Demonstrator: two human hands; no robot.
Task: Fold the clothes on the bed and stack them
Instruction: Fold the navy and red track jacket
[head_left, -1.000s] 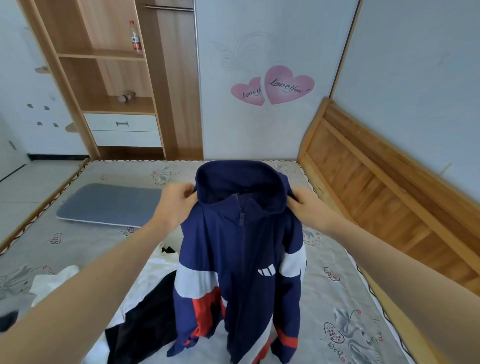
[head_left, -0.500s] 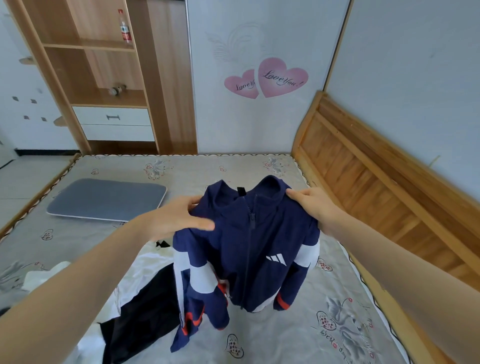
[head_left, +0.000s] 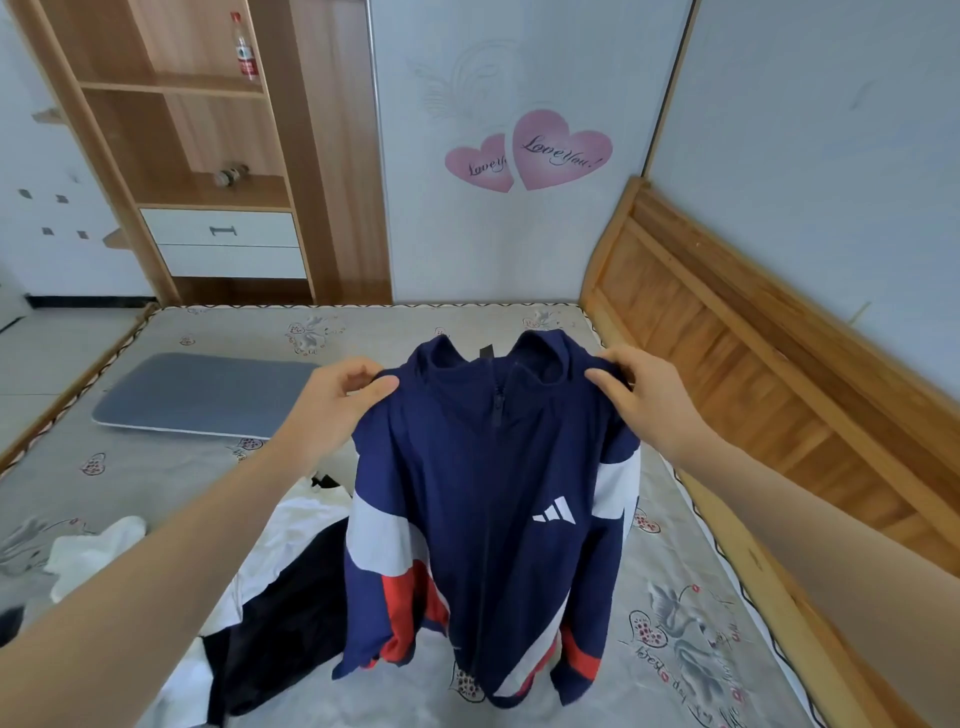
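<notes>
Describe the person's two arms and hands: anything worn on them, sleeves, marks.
Both forearms are bare up to the frame's edge; no sleeve shows on either. The left hand and right hand wear no gloves, and no watch, bracelet or ring can be seen on the sides that show. No markings are visible.

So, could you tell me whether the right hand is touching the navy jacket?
Touching. The head view shows the right hand pinching the navy jacket at its shoulder beside the collar.
</notes>
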